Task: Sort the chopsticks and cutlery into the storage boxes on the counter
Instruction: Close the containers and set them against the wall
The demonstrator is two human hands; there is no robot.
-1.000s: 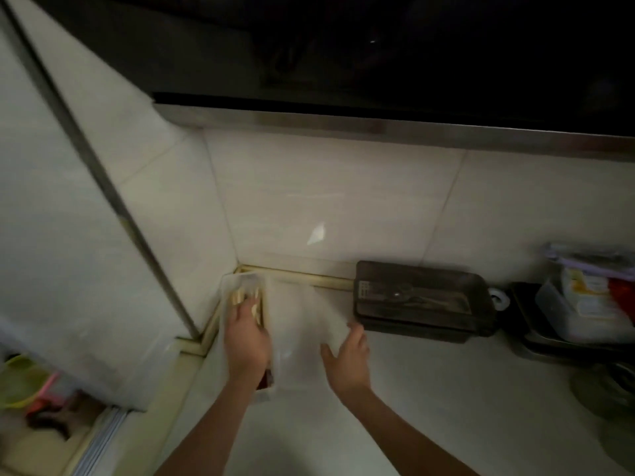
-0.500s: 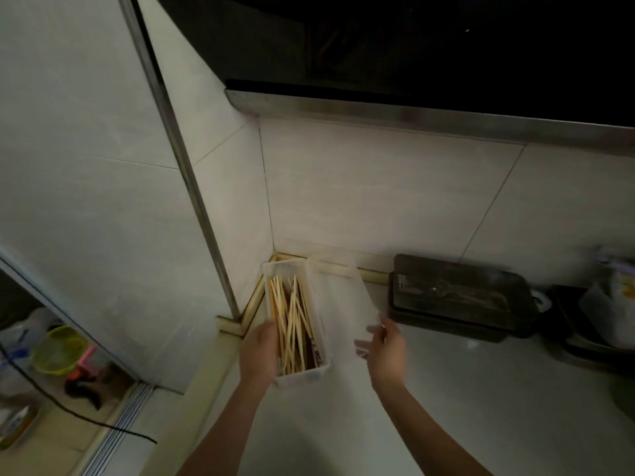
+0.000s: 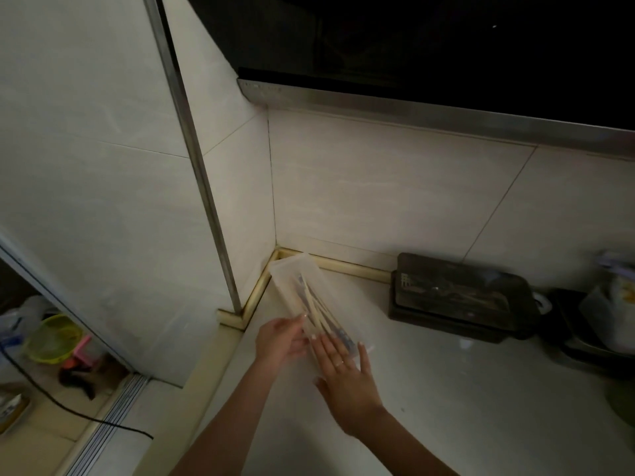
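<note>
A long clear plastic box (image 3: 294, 273) lies slantwise in the counter's back left corner, with several pale wooden chopsticks (image 3: 313, 309) inside. My left hand (image 3: 279, 340) grips the box's near left side. My right hand (image 3: 343, 374) lies flat with straight fingers on the box's near end, covering it. Whether a clear lid lies under that palm I cannot tell. A dark box (image 3: 457, 298) with a tinted lid stands against the back wall to the right, apart from both hands, and cutlery shows dimly through the lid.
A dark tray (image 3: 570, 341) with plastic bags sits at the far right. A black range hood (image 3: 412, 101) hangs overhead. The counter's left edge (image 3: 209, 365) drops to a floor with a green basket (image 3: 51, 338) and a black cable.
My right hand has moved left from the open counter onto the near end of the clear box. The box now lies more slanted, and my left hand has stayed on its near left side.
</note>
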